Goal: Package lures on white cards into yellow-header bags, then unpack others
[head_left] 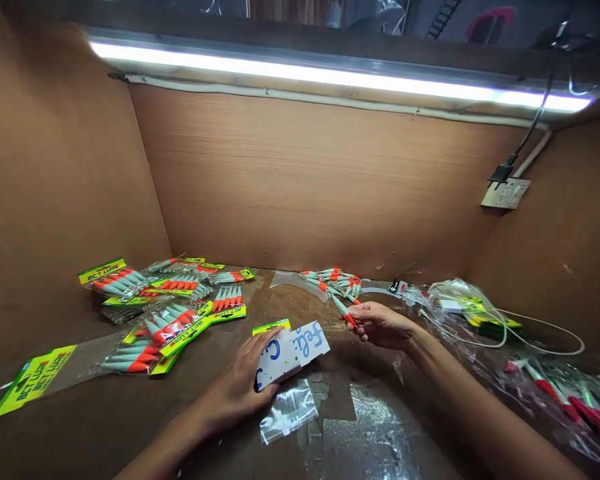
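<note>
My right hand (pixel 380 325) pinches one fishing lure (pixel 343 312), pale green with an orange end. Just beyond it lies a pile of similar lures (pixel 337 275) against the back wall. My left hand (pixel 245 373) grips a folded white card piece (pixel 293 353) with blue lettering. From behind the card shows a yellow header (pixel 270 327). A clear plastic bag (pixel 289 408) sticks out on the near side; whether it joins that header is hidden by the card.
Filled lure packets (pixel 173 327) with yellow headers are heaped at left. On the right are a white cord (pixel 545 347), yellow header cards (pixel 485 313) and red-and-white lures (pixel 555 393) in plastic. Clear tape (pixel 375 433) covers part of the table. A power socket (pixel 505 193) is on the wall.
</note>
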`<state>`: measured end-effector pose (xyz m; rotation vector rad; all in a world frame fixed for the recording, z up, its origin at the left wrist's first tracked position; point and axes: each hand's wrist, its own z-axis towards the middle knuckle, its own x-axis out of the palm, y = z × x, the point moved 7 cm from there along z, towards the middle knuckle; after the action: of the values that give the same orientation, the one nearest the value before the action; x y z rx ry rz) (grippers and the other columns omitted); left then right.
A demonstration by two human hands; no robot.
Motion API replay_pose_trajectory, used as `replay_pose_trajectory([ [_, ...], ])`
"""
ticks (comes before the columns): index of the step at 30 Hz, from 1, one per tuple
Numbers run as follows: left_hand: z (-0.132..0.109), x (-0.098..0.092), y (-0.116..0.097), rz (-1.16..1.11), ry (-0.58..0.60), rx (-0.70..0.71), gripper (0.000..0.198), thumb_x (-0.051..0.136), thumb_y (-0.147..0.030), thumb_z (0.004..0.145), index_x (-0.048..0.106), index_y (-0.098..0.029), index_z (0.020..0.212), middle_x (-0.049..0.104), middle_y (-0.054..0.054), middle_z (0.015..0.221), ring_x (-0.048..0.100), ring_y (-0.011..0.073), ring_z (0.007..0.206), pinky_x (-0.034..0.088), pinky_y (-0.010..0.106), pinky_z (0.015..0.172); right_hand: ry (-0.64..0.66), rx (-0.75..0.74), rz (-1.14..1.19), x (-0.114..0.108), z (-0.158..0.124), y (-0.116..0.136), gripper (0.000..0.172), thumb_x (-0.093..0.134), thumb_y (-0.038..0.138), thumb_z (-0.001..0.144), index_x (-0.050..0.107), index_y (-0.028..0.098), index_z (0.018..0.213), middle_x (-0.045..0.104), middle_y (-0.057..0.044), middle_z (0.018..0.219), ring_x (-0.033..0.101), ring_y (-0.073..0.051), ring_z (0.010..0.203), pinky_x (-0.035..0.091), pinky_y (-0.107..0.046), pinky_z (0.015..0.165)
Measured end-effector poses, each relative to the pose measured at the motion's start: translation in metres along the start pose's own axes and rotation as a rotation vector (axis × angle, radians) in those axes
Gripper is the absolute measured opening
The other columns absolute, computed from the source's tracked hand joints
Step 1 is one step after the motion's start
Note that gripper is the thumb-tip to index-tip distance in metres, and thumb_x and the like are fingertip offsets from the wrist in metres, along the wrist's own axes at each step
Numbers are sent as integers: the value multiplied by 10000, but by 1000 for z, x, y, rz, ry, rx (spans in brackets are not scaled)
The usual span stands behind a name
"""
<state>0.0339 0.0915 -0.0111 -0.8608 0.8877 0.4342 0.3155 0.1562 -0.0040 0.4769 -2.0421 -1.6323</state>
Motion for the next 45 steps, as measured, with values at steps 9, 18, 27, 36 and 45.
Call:
replay_pose_trajectory([
  [9,-2,3,-20,2,56,45,911,674,-216,733,247,-308,1532,409,48,1540,410,289,1390,339,462,1181,-191,-358,-1110,60,-9,20,178,650,373,903,767,240,919,735,-29,853,615,-180,772,432,-275,688],
  [18,-5,7,-19,-9,63,37,949,687,-203,715,221,-333,1532,438,41,1520,459,282,1354,391,449,1144,-42,-707,-1422,120,-11,2,158,612,360,952,734,272,1000,710,-30,981,562,-186,928,404,-321,839],
  [27,-6,2,-19,17,60,58,967,677,-178,715,201,-362,1537,403,25,1549,434,295,1378,361,486,1163,-537,-279,-1575,-89,42,64,269,519,88,897,746,167,1018,717,-112,1057,625,-225,993,440,-319,898],
  [36,-6,5,-11,25,84,44,994,695,-210,707,180,-381,1540,384,5,1564,406,294,1401,342,486,1180,-328,-169,-1743,-146,87,40,324,575,93,831,718,219,1093,717,-76,1074,585,-224,1048,414,-261,846],
  [45,-4,3,-15,16,95,56,975,697,-202,708,204,-387,1529,391,15,1560,409,301,1400,338,496,1177,-293,-140,-1770,-155,71,33,246,676,216,814,740,271,1044,736,-30,988,624,-204,958,418,-231,784],
])
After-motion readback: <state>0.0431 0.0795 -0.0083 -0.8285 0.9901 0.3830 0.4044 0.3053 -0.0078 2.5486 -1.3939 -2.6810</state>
